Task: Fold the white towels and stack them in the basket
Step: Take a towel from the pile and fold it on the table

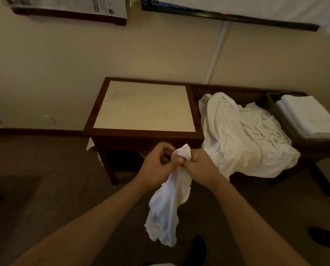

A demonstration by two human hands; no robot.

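A white towel [168,210] hangs bunched from both hands in front of the small table [141,131]. My left hand [156,166] and my right hand [202,167] grip its top edge close together, a corner poking up between them. A heap of unfolded white towels [242,135] lies on the dark bench to the right. Further right, a dark woven basket [273,108] holds a stack of folded white towels [309,116].
The table has a pale top inside a dark wooden frame and stands against the beige wall. The bench [237,89] runs along the wall beside it. Patterned carpet covers the floor. A dark shoe [325,239] shows at the lower right.
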